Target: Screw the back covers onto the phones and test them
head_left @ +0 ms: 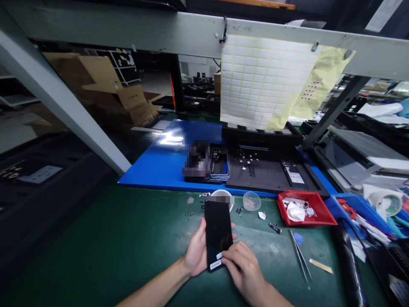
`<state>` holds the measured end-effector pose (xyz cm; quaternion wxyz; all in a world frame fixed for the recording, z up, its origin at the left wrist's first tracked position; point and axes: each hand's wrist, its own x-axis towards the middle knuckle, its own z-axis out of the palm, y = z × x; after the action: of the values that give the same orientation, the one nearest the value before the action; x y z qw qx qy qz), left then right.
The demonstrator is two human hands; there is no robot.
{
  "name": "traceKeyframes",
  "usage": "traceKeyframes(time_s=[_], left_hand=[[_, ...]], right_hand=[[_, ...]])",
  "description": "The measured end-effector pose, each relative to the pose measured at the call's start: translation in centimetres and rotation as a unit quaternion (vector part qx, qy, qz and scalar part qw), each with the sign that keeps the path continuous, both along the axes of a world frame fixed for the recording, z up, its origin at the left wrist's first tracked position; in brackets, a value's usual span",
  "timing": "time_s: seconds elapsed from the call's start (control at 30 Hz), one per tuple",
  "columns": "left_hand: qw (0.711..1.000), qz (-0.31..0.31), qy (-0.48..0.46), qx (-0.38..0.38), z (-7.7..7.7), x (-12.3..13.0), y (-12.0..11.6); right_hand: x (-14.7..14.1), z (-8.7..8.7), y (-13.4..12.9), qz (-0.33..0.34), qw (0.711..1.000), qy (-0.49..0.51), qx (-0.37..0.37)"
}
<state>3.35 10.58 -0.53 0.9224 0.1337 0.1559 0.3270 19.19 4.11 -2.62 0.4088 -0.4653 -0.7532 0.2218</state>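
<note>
A black phone-like slab (218,230) is held upright above the green mat, with its dark face toward the camera. My left hand (196,251) wraps round its left edge, and fingertips show past the right edge. Near the lower end of the slab are a white printed label (215,265) and a small white sticker (219,256). My right hand (243,265) has thumb and forefinger pinched at the right end of this small sticker. A white round dish (223,195) is partly hidden behind the slab's top.
A clear cup of small screws (252,201), a red bin (307,209), metal tweezers (300,258) and a blue bin (364,213) lie rightward. Beyond are a black tray (268,179) and phone frames (220,164). Sticker sheets (262,81) hang from the beam.
</note>
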Motion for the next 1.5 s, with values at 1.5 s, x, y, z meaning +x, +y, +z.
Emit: traceKeyframes(time_s=[1.5], left_hand=[[0.995,-0.009,0.042,0.086,-1.0,0.0,-0.5]], right_hand=[[0.1,0.1,-0.1,0.000,0.996,-0.085,0.032]])
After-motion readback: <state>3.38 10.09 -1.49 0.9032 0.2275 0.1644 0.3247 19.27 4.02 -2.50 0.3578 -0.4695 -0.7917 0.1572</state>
